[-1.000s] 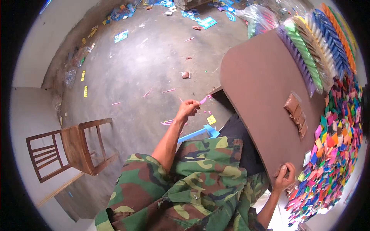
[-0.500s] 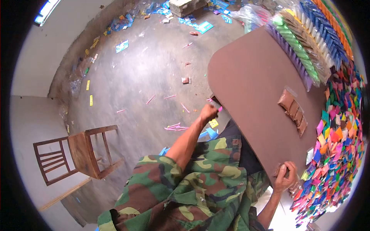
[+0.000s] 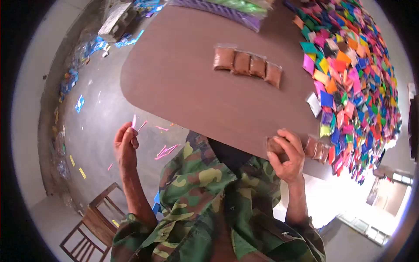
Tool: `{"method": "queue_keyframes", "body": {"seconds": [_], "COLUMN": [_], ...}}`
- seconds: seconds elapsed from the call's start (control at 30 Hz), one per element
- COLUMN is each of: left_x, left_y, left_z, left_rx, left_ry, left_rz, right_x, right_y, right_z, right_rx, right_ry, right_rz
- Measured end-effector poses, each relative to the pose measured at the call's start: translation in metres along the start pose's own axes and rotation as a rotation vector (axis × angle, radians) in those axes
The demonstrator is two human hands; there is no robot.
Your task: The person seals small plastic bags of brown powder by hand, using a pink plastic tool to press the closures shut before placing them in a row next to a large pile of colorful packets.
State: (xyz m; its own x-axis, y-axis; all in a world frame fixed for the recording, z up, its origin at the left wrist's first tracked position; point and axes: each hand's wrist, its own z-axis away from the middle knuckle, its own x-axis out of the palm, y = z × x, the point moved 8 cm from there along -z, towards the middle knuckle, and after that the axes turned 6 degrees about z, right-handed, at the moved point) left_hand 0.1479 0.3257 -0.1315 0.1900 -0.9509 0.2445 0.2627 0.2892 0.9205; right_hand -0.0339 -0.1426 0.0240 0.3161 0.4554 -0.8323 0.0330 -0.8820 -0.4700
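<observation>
My left hand [image 3: 126, 142] is raised over the floor to the left of the table, its fingers pinching a thin pale pink strip [image 3: 134, 121]. At the near edge of the brown table [image 3: 183, 87], my right hand [image 3: 288, 155] has its thumb and fingers closed around a small clear sachet of brown powder [image 3: 274, 147], partly hidden by the fingers. Farther up the tabletop lies a row of several joined brown sachets [image 3: 249, 64]. Just right of my right hand are more brown sachets [image 3: 316, 149].
A big heap of colourful small packets [image 3: 345, 78] covers the table's right side, with a white packet [image 3: 313, 105] at its edge. Purple and green plastic bundles [image 3: 222, 11] lie at the far edge. Pink strips [image 3: 166, 151] litter the floor near a wooden chair [image 3: 98, 222].
My view has swung toward the table. My left hand has moved away from the table edge and lifted, the pink strip now showing. My right hand stays on the sachet at the edge.
</observation>
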Motion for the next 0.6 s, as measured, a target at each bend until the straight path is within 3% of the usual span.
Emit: {"method": "queue_keyframes", "body": {"seconds": [0.07,0.17,0.27,0.4,0.6], "left_x": [0.048,0.137,0.227,0.293,0.304], "left_y": [0.046,0.079,0.060,0.033,0.013], "left_z": [0.023,0.066,0.114,0.159,0.160], "left_rx": [0.062,0.157,0.180,0.340,0.274], "left_ry": [-0.124,-0.372,-0.714,-0.941,-0.879], "left_rz": [-0.012,-0.273,-0.536,-0.762,-0.790], "right_x": [-0.002,-0.003,-0.001,-0.003,-0.002], "right_y": [-0.004,-0.004,-0.002,-0.002,0.004], "right_z": [0.001,0.009,0.011,0.012,0.015], "right_rx": [-0.005,-0.021,-0.024,-0.008,-0.023], "right_ry": [-0.017,-0.019,0.009,0.029,0.031], "right_rz": [-0.002,0.011,0.023,0.026,0.019]}}
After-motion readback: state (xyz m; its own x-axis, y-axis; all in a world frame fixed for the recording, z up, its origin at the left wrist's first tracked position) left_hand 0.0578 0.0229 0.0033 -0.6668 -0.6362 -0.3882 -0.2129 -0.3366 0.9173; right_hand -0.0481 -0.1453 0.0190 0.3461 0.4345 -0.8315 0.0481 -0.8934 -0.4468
